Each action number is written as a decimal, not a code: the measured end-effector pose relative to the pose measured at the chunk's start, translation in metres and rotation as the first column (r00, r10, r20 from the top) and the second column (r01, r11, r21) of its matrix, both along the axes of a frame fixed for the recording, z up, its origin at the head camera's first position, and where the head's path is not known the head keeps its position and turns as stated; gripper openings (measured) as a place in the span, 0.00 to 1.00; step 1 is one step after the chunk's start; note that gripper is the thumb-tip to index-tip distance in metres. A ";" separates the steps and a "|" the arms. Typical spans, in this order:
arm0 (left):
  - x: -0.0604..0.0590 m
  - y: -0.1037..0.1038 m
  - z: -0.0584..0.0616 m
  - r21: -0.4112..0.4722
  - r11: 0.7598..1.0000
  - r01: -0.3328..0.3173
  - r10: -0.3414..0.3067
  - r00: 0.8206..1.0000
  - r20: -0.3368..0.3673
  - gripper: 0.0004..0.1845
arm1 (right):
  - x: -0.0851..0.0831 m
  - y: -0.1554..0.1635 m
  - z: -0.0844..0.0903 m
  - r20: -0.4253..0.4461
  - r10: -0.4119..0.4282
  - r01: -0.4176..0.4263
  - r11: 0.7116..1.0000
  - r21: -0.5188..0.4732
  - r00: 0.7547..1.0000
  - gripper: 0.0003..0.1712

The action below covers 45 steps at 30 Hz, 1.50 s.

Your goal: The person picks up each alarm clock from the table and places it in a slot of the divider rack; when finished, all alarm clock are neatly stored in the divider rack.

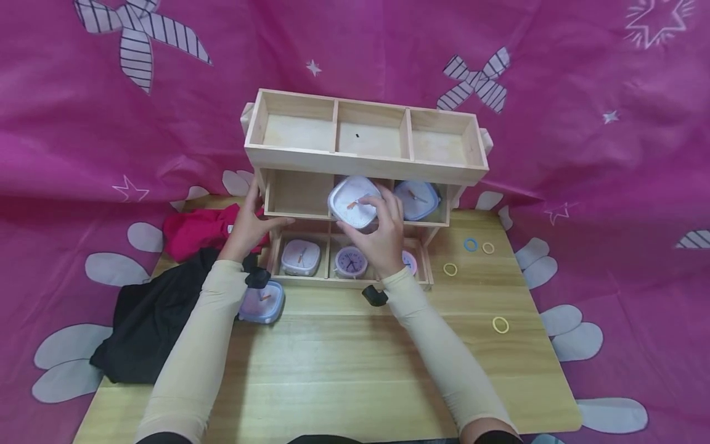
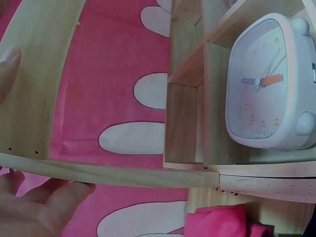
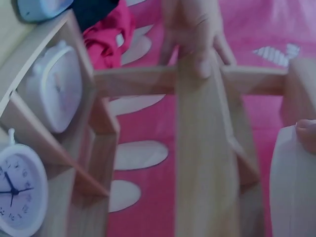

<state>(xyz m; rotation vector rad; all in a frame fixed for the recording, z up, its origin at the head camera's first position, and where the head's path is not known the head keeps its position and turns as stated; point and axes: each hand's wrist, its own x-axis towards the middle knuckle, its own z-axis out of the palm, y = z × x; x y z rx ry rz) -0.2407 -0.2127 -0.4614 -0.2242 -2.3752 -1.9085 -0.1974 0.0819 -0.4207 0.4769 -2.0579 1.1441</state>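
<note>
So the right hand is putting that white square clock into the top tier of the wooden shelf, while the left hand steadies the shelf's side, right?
Not quite. The right hand holds the white square clock at the middle tier of the three-tier wooden shelf, not the top one; the top compartments hold no clock. The head view shows this. The left hand does grip the shelf's side.

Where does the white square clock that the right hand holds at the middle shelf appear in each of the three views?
Head: the white square clock sits at picture centre, gripped by the right hand before the middle tier.
Left wrist: not surely in it; the clock there seems to be another one.
Right wrist: only its pale edge at lower right, under a fingertip.
Shared landmark: the wooden shelf, which the left hand holds.
</note>
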 end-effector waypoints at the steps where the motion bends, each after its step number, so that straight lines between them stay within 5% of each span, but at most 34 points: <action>1: 0.000 0.001 0.000 0.002 1.000 0.000 0.000 1.000 0.003 0.65 | -0.003 0.000 -0.002 0.011 -0.013 0.013 1.000 0.006 1.000 0.33; 14: -0.001 0.000 0.000 -0.028 1.000 -0.010 0.011 1.000 0.014 0.67 | -0.045 -0.005 -0.014 0.096 -0.214 0.190 0.957 0.218 0.972 0.32; 24: -0.002 -0.001 -0.002 -0.033 0.999 -0.008 0.009 1.000 0.020 0.67 | -0.046 -0.012 -0.013 0.120 -0.268 0.211 0.912 0.352 0.956 0.27; 30: -0.002 0.000 -0.001 -0.027 1.000 -0.003 0.003 1.000 0.008 0.67 | -0.040 -0.015 -0.015 0.098 -0.271 0.221 0.908 0.357 0.958 0.26; 36: -0.002 0.000 -0.002 -0.026 1.000 -0.001 0.001 1.000 0.000 0.66 | -0.008 -0.034 -0.031 -0.058 -0.101 0.110 0.976 0.185 0.993 0.17; 39: -0.002 0.000 -0.002 -0.025 1.000 -0.003 0.003 1.000 -0.011 0.66 | 0.016 -0.052 -0.049 -0.093 0.031 -0.013 0.982 0.190 0.995 0.13; 42: -0.002 0.000 -0.002 -0.020 1.000 -0.007 0.006 1.000 -0.023 0.67 | 0.040 -0.072 -0.075 -0.028 0.157 -0.139 0.936 0.324 0.987 0.13; 45: -0.002 0.001 -0.003 -0.018 1.000 -0.007 0.006 1.000 -0.031 0.67 | 0.059 -0.091 -0.104 0.110 0.242 -0.265 0.836 0.481 0.964 0.18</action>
